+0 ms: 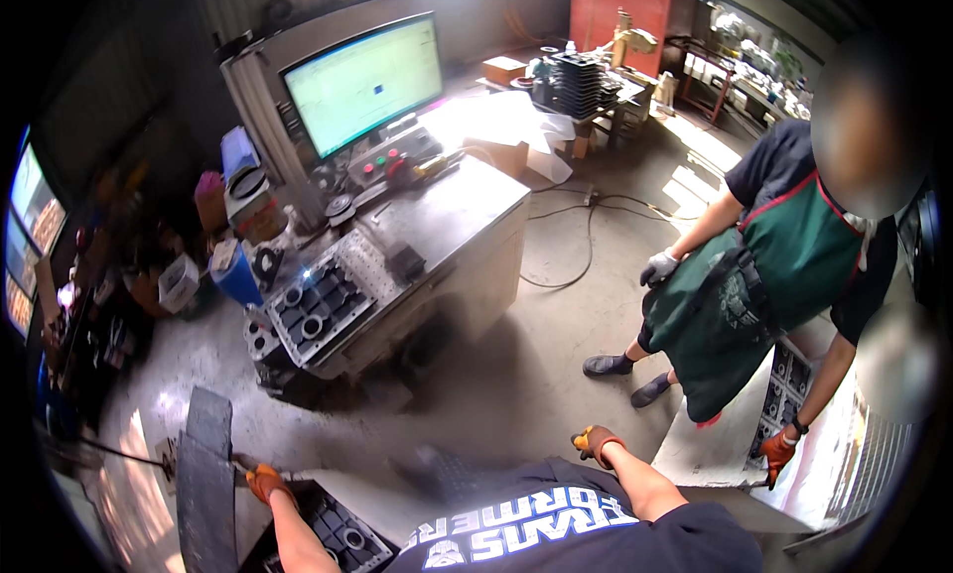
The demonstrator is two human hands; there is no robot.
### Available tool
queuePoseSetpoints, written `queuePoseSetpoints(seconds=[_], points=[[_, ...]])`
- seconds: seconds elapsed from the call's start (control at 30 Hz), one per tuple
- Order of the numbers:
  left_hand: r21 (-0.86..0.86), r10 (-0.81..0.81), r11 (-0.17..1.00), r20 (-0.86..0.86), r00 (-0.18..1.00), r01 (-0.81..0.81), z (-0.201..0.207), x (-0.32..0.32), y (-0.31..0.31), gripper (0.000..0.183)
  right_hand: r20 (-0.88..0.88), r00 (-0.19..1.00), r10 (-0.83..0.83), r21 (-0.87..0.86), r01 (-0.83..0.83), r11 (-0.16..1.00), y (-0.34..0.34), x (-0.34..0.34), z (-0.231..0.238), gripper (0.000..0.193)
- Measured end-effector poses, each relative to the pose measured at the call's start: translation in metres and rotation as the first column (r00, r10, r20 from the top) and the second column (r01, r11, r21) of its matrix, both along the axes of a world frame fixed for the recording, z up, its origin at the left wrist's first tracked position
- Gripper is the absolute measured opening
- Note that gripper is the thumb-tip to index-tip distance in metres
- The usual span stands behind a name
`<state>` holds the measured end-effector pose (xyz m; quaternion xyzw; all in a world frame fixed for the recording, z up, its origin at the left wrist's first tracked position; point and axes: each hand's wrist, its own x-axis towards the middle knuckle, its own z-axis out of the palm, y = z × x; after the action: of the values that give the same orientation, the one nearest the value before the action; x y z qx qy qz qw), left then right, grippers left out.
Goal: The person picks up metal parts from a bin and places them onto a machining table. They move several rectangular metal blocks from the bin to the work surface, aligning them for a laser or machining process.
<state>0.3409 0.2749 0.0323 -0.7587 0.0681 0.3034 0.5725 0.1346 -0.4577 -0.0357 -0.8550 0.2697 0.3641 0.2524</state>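
Note:
My left hand (pixel 266 482), in an orange glove, is at the lower left with its fingers curled over the edge of a cardboard flap (pixel 252 528). Just beside it is a box holding a dark metal casting with round bosses (pixel 345 541), partly hidden by my forearm. A long dark flat board (pixel 206 454) lies left of that hand. My right hand (pixel 598 444), gloved in orange and yellow, hangs over the floor with bent, loosely parted fingers. I make out nothing in it.
Ahead stands a metal workbench (pixel 486 211) with a monitor (pixel 367 82) and a similar casting (pixel 320 310) at its near end. At right, a co-worker in a green apron (pixel 764 265) leans on a box of castings (pixel 784 389). A cable (pixel 588 241) crosses the floor.

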Motion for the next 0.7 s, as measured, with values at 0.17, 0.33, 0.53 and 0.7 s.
queuePoseSetpoints(seconds=[0.17,0.33,0.53,0.7], points=[[0.013,0.113,0.993,0.153,0.982,-0.117,-0.018,0.000,0.012,0.038,0.042,0.995,-0.090,-0.030,0.091,0.995,-0.010,-0.013,-0.028,0.019],[-0.734,0.917,-0.076,-0.318,-0.243,0.675,0.031,-0.002,-0.051,0.027,-0.075,0.824,0.562,-0.123,-0.567,0.815,-0.024,-0.015,-0.040,0.016],[-0.879,0.988,0.115,0.053,-0.145,0.462,0.030,-0.009,-0.038,0.025,-0.201,0.907,-0.369,0.219,0.409,0.886,0.015,0.030,0.009,0.018],[-0.906,0.986,0.009,-0.064,-0.157,0.424,0.058,-0.005,-0.062,0.023,-0.118,0.909,-0.400,0.466,0.406,0.786,0.061,0.085,0.048,0.023]])
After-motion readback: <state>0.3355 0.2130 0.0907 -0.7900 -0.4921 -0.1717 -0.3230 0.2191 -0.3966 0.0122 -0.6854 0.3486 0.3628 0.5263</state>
